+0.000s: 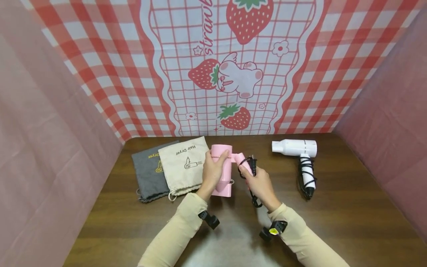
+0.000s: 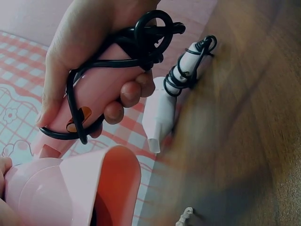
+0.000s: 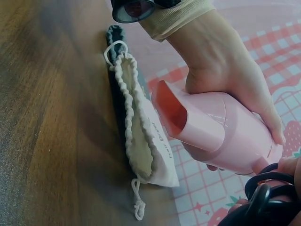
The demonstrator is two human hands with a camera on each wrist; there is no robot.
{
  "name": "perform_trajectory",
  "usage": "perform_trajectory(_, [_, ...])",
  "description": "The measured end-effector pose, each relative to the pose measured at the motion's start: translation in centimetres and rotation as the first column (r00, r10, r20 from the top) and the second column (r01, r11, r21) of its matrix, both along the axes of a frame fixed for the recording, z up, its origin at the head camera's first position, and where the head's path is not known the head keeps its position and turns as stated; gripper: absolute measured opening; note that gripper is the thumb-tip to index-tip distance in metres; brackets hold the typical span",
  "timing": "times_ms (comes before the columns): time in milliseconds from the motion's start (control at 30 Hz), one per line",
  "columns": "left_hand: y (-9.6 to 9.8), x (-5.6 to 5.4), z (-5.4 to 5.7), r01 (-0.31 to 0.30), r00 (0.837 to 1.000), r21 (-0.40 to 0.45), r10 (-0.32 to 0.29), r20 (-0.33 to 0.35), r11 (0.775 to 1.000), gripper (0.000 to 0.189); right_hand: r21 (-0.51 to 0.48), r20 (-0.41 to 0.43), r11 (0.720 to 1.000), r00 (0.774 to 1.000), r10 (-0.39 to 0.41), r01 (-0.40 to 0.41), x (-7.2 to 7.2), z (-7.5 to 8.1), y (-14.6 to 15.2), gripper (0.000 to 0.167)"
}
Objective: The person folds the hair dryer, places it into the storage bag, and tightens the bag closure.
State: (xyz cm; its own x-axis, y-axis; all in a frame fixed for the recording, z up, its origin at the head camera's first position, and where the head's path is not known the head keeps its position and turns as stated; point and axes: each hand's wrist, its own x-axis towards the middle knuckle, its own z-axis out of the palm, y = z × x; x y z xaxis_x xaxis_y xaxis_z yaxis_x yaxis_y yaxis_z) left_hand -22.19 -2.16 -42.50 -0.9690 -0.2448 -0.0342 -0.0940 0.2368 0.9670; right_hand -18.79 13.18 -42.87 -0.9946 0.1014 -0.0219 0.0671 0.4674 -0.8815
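Observation:
Both hands hold a pink hair dryer [image 1: 227,172] above the table. My left hand [image 1: 213,168] grips its barrel, thumb across the near side, as the right wrist view also shows. Around the handle [image 2: 101,89], with its black cord [image 2: 115,62] looped about it, curl the fingers of my right hand [image 1: 261,183]. The nozzle points toward the person. Just left of the dryer lies a cream drawstring bag [image 1: 181,174] printed "Hair Dryer"; its mouth is parted in the right wrist view. A dark grey drawstring bag [image 1: 150,185] lies partly under it.
A white hair dryer [image 1: 297,147] with its cord wound round the handle lies on the brown wooden table [image 1: 350,222] at the right. Behind the table hangs a red checked strawberry cloth [image 1: 213,107]. Pink curtains [image 1: 383,122] flank both sides.

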Motion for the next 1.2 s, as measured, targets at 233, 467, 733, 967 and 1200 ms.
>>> perform_trajectory(233, [-0.1,0.2,0.0,-0.001,1.000,0.016,0.001,-0.001,1.000,0.073,-0.001,0.003,1.000,1.000,-0.019,0.019,0.1,-0.2,-0.2,0.039])
perform_trajectory(467, [0.0,0.3,0.0,-0.005,1.000,0.030,0.006,-0.019,1.000,0.072,-0.020,-0.009,0.999,0.999,-0.036,0.036,0.3,-0.3,-0.3,0.039])
perform_trajectory(733, [0.7,0.7,-0.3,-0.038,0.999,0.070,0.040,-0.025,0.997,0.072,-0.046,-0.049,0.992,0.992,-0.117,0.115,0.9,-0.8,-1.4,0.038])
perform_trajectory(967, [2.0,1.5,-1.0,-0.110,0.990,0.216,0.126,-0.059,0.970,0.065,-0.023,-0.154,0.980,0.968,-0.199,0.198,1.5,-1.7,-3.0,0.037])
perform_trajectory(1200, [1.8,1.4,-1.2,-0.093,0.991,0.280,0.116,-0.068,0.956,0.062,-0.028,-0.128,0.991,0.983,-0.134,0.131,1.4,-1.4,-2.7,0.035])
